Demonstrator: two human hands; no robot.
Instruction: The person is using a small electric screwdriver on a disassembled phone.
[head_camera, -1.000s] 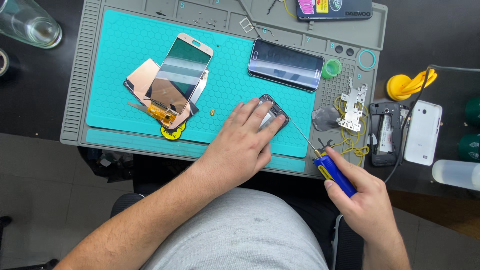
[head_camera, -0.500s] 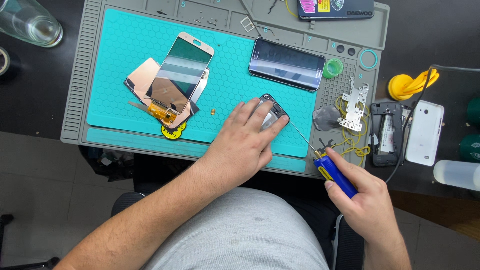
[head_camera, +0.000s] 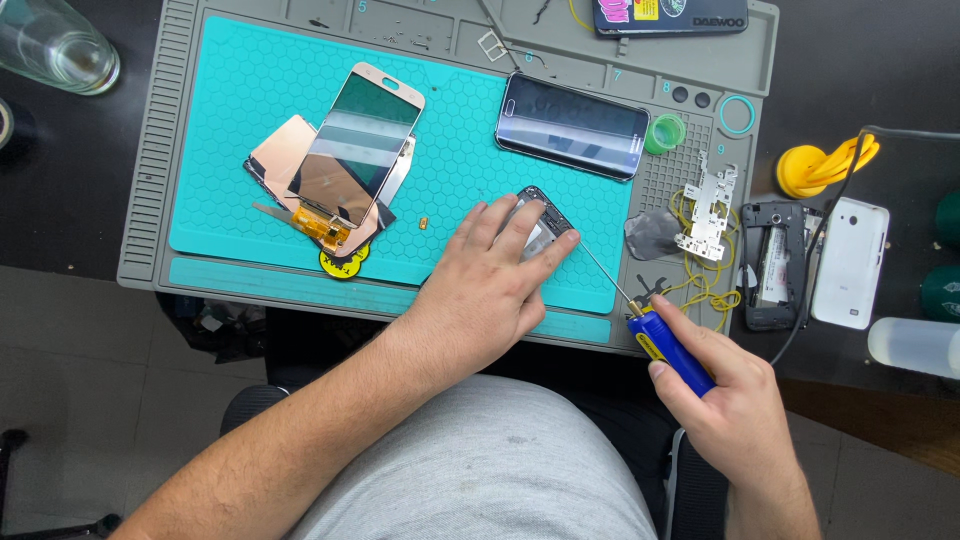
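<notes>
On the teal mat | left hand flat, pinning phone frame | right hand grip closed around blue screwdriver

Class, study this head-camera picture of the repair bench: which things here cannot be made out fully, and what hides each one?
- Phone frame, head view: mostly covered by the left hand.
- Blue screwdriver: handle end wrapped in the right hand; tip too thin to see.
- Drinking glass: cut by the top-left edge.
- Plastic bottle: cut by the right edge.
</notes>
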